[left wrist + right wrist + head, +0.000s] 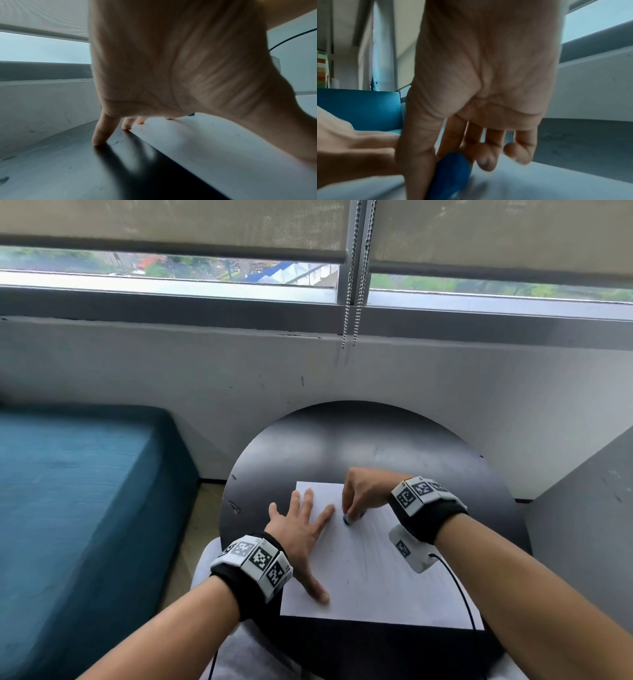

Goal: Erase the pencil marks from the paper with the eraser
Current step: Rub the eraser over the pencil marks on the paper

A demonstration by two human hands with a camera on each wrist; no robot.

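At lower centre of the head view, our left hand (301, 537) lies flat, fingers spread, pinning the paper (370, 573) to the round black table (342, 440). Our right hand (363, 494) pinches the blue eraser (346, 519) against the sheet, beside faint pencil marks (368, 546).

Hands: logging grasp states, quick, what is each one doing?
Left hand: open, fingers spread, pressing the paper.
Right hand: pinching the blue eraser against the paper.
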